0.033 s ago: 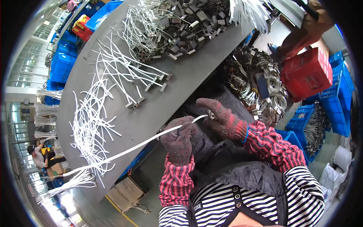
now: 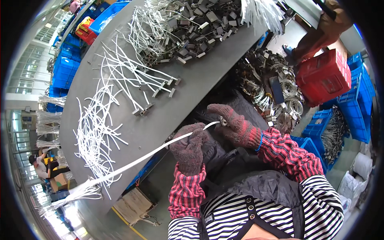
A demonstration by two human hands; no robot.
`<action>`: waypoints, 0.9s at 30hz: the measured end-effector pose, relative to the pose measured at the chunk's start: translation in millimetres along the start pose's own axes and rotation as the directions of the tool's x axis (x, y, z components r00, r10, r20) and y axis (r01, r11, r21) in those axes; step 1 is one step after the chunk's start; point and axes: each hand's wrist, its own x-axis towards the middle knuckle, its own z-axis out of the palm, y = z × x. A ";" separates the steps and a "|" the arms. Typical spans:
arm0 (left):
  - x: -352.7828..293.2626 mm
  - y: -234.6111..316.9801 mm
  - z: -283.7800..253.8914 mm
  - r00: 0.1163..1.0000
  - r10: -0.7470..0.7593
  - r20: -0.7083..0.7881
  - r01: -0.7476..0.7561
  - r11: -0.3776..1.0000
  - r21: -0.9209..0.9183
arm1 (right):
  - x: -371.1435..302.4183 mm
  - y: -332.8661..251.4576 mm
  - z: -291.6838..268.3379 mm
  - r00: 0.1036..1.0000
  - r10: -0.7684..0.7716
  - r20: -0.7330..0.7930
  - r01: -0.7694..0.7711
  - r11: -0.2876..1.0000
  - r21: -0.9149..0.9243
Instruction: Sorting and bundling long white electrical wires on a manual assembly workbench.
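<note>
Both hands wear dark knitted gloves with reddish cuffs. My left hand (image 2: 188, 144) is closed around a long white cord (image 2: 140, 160), which slants down to the left over the table's rim. Close beside it, my right hand (image 2: 238, 126) pinches a small metal piece (image 2: 223, 121) at the cord's near end. The fingers partly cover this piece, so its shape is unclear. A loose spread of white cords (image 2: 96, 136) lies on the grey table (image 2: 168, 112). Farther back rest several cords with metal ends (image 2: 160, 88).
A heap of dark metal pieces (image 2: 196, 32) covers the far tabletop. Right of the table sits a pile of coiled cords and metal parts (image 2: 276, 92), with a dark phone-like slab (image 2: 277, 90) on it. A red crate (image 2: 326, 76) and blue crates (image 2: 356, 104) stand at right; another person's leg (image 2: 324, 36) shows behind.
The far end of the held cord has shifted slightly at lower left. Both hands keep their place and grip.
</note>
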 end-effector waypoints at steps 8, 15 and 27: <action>1.0 -7.1 6.4 0.998 -0.031 0.055 0.030 0.999 0.022 | 7.5 -9.5 3.1 0.998 -0.049 0.039 0.053 0.994 -0.096; 2.2 -31.1 16.5 0.987 -0.106 0.124 0.104 0.994 0.016 | 8.9 2.9 16.3 0.988 -0.154 -0.005 0.152 0.980 -0.126; 57.4 17.2 -108.9 0.941 -0.191 -0.280 -0.004 0.819 -0.573 | -83.8 119.3 -97.3 0.869 0.493 0.043 -0.451 0.825 -0.339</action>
